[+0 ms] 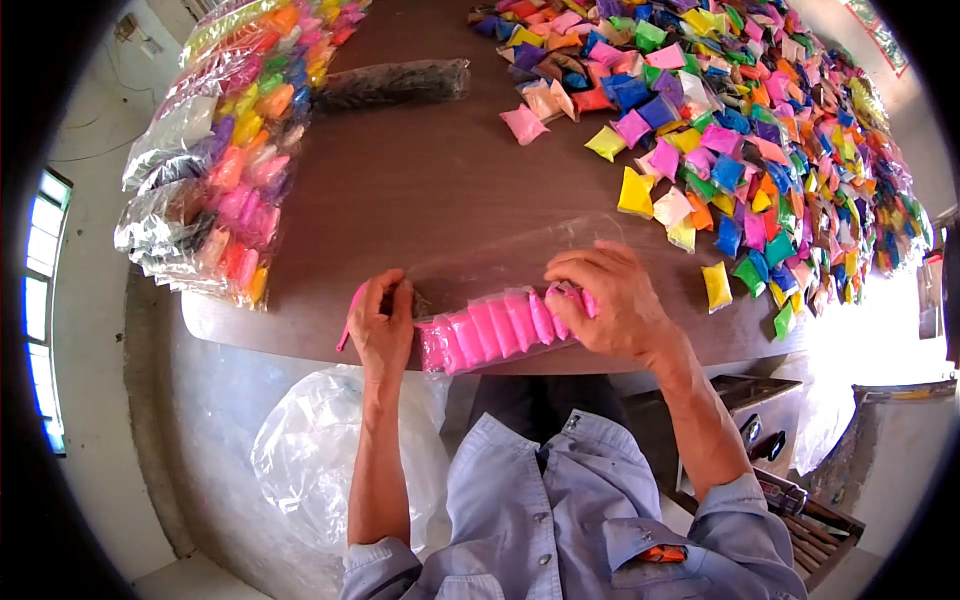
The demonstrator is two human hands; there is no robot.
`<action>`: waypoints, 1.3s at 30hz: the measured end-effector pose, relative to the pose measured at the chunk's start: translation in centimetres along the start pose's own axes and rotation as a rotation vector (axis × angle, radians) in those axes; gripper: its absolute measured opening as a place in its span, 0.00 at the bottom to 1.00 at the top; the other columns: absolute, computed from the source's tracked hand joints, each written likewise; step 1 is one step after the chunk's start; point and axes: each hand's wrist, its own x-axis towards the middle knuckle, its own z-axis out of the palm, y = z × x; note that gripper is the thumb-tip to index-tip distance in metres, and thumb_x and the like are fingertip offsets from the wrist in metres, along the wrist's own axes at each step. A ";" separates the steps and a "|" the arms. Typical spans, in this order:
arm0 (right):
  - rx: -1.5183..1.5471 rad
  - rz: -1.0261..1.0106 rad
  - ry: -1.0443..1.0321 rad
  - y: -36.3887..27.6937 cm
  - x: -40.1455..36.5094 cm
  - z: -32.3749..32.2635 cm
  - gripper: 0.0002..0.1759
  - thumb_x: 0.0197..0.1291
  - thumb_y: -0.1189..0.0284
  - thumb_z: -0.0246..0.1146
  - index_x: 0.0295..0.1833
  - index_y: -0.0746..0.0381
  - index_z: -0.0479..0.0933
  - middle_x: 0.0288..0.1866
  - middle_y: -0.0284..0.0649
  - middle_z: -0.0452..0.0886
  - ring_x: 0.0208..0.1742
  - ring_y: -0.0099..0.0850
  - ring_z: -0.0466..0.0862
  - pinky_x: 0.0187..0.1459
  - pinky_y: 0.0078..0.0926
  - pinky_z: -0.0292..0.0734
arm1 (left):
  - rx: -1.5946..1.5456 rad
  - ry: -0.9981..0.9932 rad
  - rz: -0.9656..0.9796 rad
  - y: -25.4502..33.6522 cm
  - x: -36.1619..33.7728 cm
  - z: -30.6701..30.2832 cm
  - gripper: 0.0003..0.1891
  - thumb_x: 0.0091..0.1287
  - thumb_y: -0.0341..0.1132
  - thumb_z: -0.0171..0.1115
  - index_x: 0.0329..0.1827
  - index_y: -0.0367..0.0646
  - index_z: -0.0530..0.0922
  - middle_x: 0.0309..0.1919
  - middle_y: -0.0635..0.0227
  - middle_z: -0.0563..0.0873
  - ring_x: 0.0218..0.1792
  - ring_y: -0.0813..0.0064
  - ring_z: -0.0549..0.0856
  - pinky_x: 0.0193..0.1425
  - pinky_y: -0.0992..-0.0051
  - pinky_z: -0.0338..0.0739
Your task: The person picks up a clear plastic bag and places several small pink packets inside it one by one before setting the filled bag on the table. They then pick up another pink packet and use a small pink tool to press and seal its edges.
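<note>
1. Left hand (382, 322): fingers pinched closed on the left end of the long clear plastic bag (500, 262).
2. Bag holds a row of pink sachets (490, 335) and lies at the near edge of the brown worktop (420, 180).
3. Right hand (612, 300): fingers curled tight on the row's right end.
4. Loose multicolour sachet pile (740, 150) far right; stacked filled bags (225, 170) far left.

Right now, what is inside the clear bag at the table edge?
A row of pink packets, side by side, in the clear bag. The right hand covers the last ones; the left hand hides the other end.
</note>
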 end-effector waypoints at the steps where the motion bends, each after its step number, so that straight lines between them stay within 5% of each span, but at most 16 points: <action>1: 0.015 -0.039 -0.025 -0.6 0.2 0.4 0.12 0.71 0.63 0.70 0.52 0.58 0.87 0.56 0.40 0.91 0.60 0.41 0.89 0.75 0.50 0.70 | 0.004 -0.002 0.001 -0.1 0.0 0.0 0.07 0.74 0.26 0.71 0.52 0.37 0.89 0.40 0.62 0.93 0.37 0.75 0.89 0.44 0.74 0.84; 6: 0.064 -0.126 -0.097 -1.6 0.8 2.7 0.16 0.71 0.60 0.70 0.57 0.57 0.88 0.63 0.39 0.89 0.67 0.37 0.87 0.77 0.46 0.67 | 0.034 0.007 0.000 0.4 0.0 -0.1 0.06 0.74 0.27 0.72 0.51 0.38 0.89 0.40 0.61 0.93 0.37 0.73 0.91 0.44 0.73 0.84; 15: 0.093 -0.111 -0.223 -0.8 0.9 4.0 0.11 0.76 0.66 0.65 0.55 0.55 0.89 0.49 0.37 0.94 0.58 0.36 0.90 0.76 0.44 0.65 | 0.029 -0.012 -0.009 0.0 0.0 -0.2 0.07 0.75 0.29 0.72 0.52 0.39 0.90 0.42 0.62 0.94 0.42 0.72 0.91 0.50 0.72 0.85; 20: 0.082 -0.156 -0.036 -2.2 1.2 4.7 0.15 0.74 0.60 0.67 0.58 0.56 0.88 0.57 0.38 0.92 0.63 0.37 0.88 0.77 0.46 0.66 | 0.030 0.006 0.029 -0.2 0.0 0.0 0.06 0.74 0.28 0.72 0.51 0.39 0.90 0.40 0.61 0.93 0.39 0.71 0.90 0.46 0.72 0.84; 24: 0.062 -0.177 -0.144 -3.2 2.0 5.1 0.16 0.72 0.61 0.70 0.60 0.55 0.88 0.60 0.38 0.91 0.65 0.37 0.87 0.78 0.48 0.66 | 0.018 0.016 0.056 -0.2 0.1 0.0 0.06 0.73 0.27 0.72 0.50 0.39 0.89 0.38 0.59 0.91 0.36 0.68 0.89 0.43 0.70 0.84; 29: 0.104 -0.132 -0.302 -2.8 2.5 5.7 0.14 0.76 0.59 0.63 0.54 0.53 0.89 0.55 0.35 0.92 0.62 0.34 0.88 0.78 0.50 0.62 | 0.015 0.019 0.058 -0.2 0.1 0.0 0.06 0.74 0.27 0.72 0.50 0.39 0.89 0.37 0.60 0.91 0.36 0.69 0.89 0.42 0.70 0.83; 34: 0.107 -0.153 -0.237 -2.6 2.4 6.2 0.10 0.75 0.61 0.64 0.48 0.52 0.89 0.50 0.33 0.92 0.59 0.33 0.88 0.78 0.49 0.62 | -0.013 -0.026 -0.008 0.1 0.2 -0.3 0.10 0.75 0.29 0.72 0.56 0.39 0.89 0.42 0.61 0.93 0.41 0.74 0.90 0.47 0.74 0.84; 39: 0.071 -0.129 -0.242 -2.7 2.3 6.4 0.08 0.74 0.62 0.66 0.46 0.52 0.88 0.49 0.31 0.92 0.57 0.31 0.89 0.78 0.48 0.62 | -0.070 -0.029 0.000 1.9 1.1 -0.4 0.17 0.68 0.30 0.78 0.59 0.38 0.86 0.38 0.60 0.91 0.35 0.71 0.88 0.41 0.73 0.83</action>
